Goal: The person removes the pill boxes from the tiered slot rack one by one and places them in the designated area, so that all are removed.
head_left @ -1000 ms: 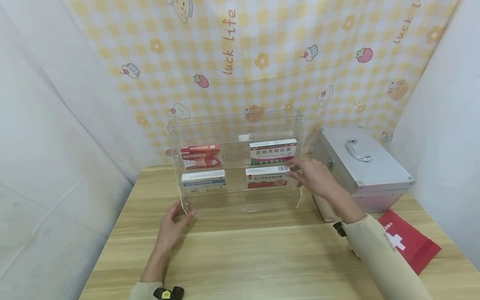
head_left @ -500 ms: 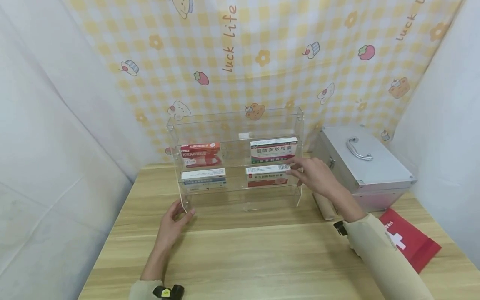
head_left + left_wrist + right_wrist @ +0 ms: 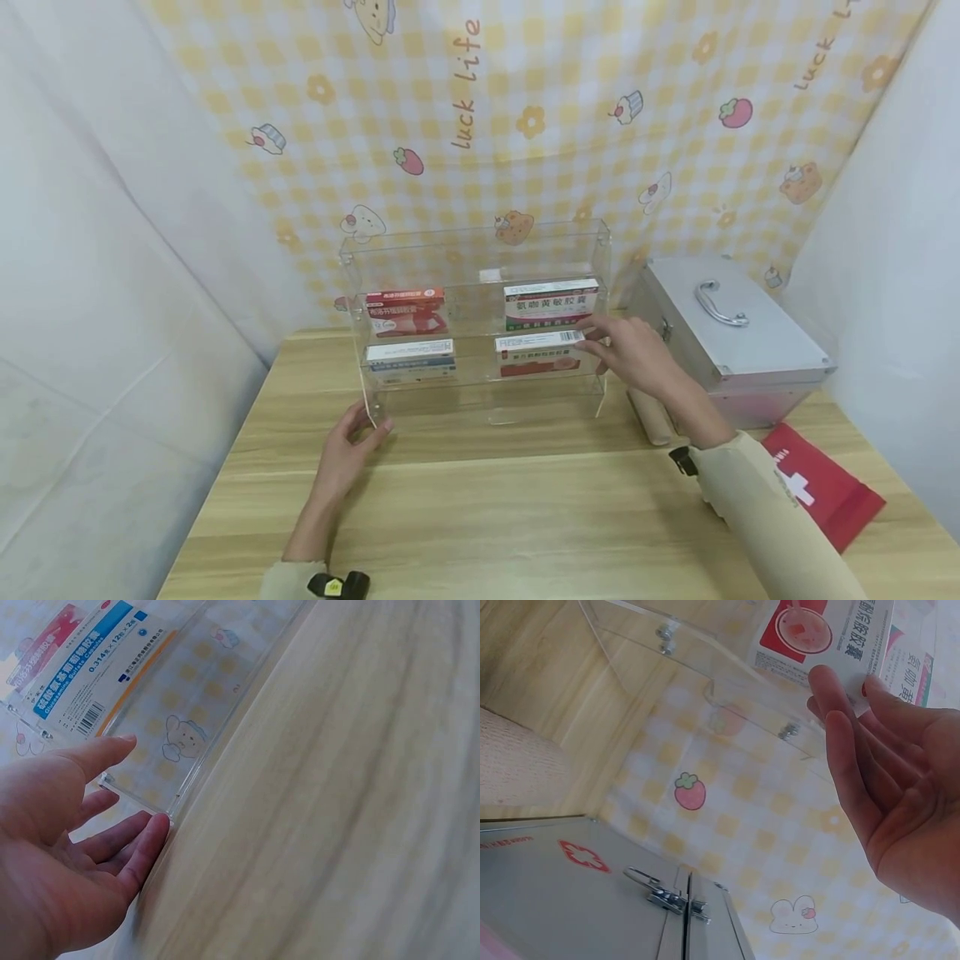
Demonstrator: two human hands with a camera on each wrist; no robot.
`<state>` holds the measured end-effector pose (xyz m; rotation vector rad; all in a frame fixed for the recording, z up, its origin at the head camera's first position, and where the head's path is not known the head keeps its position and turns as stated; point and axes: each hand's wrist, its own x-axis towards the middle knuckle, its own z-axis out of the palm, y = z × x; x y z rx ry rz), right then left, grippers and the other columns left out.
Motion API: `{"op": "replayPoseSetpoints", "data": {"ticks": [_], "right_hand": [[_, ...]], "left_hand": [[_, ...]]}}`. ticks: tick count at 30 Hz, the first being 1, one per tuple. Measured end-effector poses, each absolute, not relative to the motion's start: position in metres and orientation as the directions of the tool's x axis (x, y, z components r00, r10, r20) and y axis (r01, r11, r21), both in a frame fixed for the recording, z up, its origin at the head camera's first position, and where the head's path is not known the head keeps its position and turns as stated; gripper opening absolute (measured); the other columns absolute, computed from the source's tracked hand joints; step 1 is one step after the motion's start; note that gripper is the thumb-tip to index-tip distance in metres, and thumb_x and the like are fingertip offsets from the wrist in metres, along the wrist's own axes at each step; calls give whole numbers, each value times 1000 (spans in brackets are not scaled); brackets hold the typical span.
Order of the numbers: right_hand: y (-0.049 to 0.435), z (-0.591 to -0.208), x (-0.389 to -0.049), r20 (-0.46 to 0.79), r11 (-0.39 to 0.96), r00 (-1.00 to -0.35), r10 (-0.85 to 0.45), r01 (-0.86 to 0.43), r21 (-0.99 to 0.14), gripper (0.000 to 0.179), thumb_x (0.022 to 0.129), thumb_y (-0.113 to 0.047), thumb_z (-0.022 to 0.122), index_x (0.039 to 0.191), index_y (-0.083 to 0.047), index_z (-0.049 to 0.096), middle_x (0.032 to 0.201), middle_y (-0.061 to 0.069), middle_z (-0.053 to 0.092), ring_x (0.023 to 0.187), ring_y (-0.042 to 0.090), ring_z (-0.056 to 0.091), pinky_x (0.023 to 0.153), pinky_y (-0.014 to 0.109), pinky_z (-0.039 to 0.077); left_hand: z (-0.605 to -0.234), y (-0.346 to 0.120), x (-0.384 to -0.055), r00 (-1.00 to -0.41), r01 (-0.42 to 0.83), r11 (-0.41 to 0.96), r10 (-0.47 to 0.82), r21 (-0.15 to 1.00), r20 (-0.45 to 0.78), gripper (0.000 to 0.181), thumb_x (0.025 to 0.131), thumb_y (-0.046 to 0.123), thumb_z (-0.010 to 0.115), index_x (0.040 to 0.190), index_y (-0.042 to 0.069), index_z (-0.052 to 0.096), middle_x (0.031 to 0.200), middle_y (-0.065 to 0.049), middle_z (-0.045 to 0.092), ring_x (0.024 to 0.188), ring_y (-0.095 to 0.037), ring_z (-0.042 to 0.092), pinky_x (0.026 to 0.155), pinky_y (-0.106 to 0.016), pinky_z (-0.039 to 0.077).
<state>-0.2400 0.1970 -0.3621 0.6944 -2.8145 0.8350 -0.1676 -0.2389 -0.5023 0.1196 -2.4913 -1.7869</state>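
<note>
A clear acrylic tiered rack point(image 3: 420, 406) stands on the wooden table, holding several medicine boxes. My right hand point(image 3: 633, 354) pinches the right end of the lower-right medicine box point(image 3: 536, 364), which sits in a lower tier; the right wrist view shows thumb and fingertips at that box's corner point(image 3: 802, 634). Above it is a white-and-green medicine box point(image 3: 551, 307). On the left, a red box point(image 3: 407, 315) sits over a blue-and-white box point(image 3: 411, 365). My left hand point(image 3: 345, 450) lies at the rack's lower left corner, fingers loosely bent and touching its edge, thumb apart point(image 3: 82, 847).
To the right stands a silver metal case point(image 3: 735, 325) with a handle and latch. A beige roll point(image 3: 651, 417) lies beside it, and a red first-aid pouch point(image 3: 825, 492) is nearer the front. A yellow checked cloth point(image 3: 525, 167) hangs behind the rack.
The head view shifts slightly. Both hands, the rack and the boxes stay in practically the same places.
</note>
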Motion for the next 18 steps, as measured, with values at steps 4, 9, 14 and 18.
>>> {"op": "replayPoseSetpoints", "data": {"ticks": [4,9,14,18], "right_hand": [[197,-360,-239,283,731,-875,-393,-484,-482,30,94,-17,68,123,-8,64,103,16,72,53,13,66,41,30,44],[197,-354,-236,313,730,-868,-385,-494,-473,28,95,-17,67,122,-10,64,102,16,72,52,10,65,38,30,43],[196,-345,-233,337,745,-863,-376,-498,-443,31,95,-20,66,125,-13,64,100,15,73,50,3,62,37,30,43],[197,-335,-230,387,755,-844,-371,-517,-404,31,96,-21,66,125,-13,64,99,13,73,50,4,62,43,30,47]], "left_hand": [[-502,-239,-167,-993,-14,327,-113,945,24,72,88,37,74,147,11,41,141,-13,52,127,-29,48,106,-47,41],[-502,-238,-168,-993,-10,327,-117,945,30,71,88,35,74,147,12,42,140,-12,52,126,-28,49,105,-46,42],[-504,-239,-167,-993,-13,336,-112,942,26,73,88,38,73,148,12,41,141,-13,51,127,-29,48,106,-48,41],[-504,-239,-167,-994,-13,340,-109,940,26,74,88,40,73,148,12,41,142,-13,51,128,-30,48,106,-49,40]]}}
